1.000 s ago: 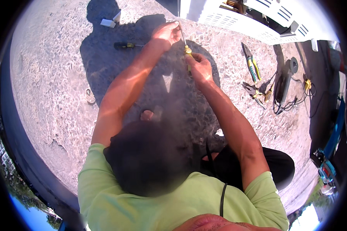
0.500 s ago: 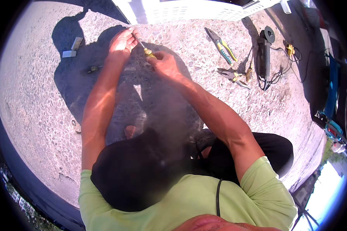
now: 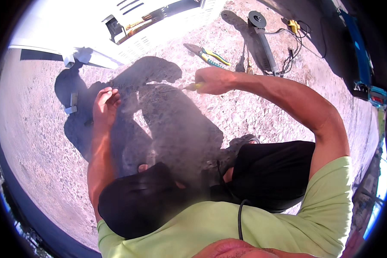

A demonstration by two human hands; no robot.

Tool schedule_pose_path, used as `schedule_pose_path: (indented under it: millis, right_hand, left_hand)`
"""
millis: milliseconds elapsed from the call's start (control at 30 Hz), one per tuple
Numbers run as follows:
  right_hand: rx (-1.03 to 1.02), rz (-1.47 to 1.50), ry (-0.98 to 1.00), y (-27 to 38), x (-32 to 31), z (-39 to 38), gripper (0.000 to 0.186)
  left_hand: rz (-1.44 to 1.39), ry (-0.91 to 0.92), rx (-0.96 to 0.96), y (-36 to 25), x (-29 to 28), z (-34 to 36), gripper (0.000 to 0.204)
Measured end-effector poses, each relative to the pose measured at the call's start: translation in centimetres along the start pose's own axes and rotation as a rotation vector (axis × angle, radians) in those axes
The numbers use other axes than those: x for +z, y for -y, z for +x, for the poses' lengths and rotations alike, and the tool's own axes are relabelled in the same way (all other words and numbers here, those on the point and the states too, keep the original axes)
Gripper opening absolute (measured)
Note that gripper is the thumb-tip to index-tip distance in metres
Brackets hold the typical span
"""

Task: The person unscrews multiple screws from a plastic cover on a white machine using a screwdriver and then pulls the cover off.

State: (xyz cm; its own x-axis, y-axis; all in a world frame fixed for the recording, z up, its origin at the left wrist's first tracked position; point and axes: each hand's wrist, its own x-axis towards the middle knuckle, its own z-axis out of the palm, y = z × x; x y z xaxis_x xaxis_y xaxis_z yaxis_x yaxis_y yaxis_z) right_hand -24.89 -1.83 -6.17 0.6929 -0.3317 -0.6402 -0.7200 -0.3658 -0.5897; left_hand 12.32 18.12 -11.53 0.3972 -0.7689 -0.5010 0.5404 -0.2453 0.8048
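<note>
My right hand [image 3: 214, 81] is closed around the yellow handle of a screwdriver [image 3: 188, 87], whose thin shaft points left above the concrete. My left hand [image 3: 105, 107] is raised well to the left of it. Its fingers are curled with the tips together; whatever they may hold is too small to make out. Just past my right hand lie pliers [image 3: 207, 56] with yellow-green handles. A second yellow-handled screwdriver [image 3: 249, 66] rests beyond my right wrist.
A white slotted metal housing [image 3: 73, 26] stands at the far left. An angle grinder [image 3: 265, 45] with a black cord lies at the far right near a yellow plug [image 3: 293, 26]. Small white blocks [image 3: 72, 105] sit left. A blue tool [image 3: 361, 51] is at the right edge.
My hands have moved apart: the right went rightward with the screwdriver, the left drew back leftward. The view has turned, bringing more of the white housing into sight.
</note>
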Motion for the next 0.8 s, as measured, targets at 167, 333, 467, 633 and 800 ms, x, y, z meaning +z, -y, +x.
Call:
schedule_pose_path:
  millis: [167,333,467,633,800]
  right_hand:
    - [-0.049,0.840,-0.345,-4.7,-6.3,-8.2,0.062]
    - [-0.240,1.204,-0.671,-8.0,-7.8,-10.3,0.047]
    - [-0.299,1.356,-0.804,-6.1,-8.7,-9.6,0.037]
    - [-0.126,1.138,-0.953,-8.8,-10.3,-8.6,0.025]
    - [-0.052,1.182,-0.929,-4.8,-10.2,-9.6,0.031]
  left_hand:
    - [0.287,0.134,0.023,-6.7,5.2,-2.7,0.017]
    - [0.704,0.319,0.251,-11.5,17.2,-5.2,0.015]
    - [1.152,0.359,0.473,-12.3,23.0,-2.6,0.017]
    - [1.130,0.361,0.623,-13.0,26.8,0.5,0.024]
    - [0.719,0.550,0.340,-15.4,25.5,0.9,0.028]
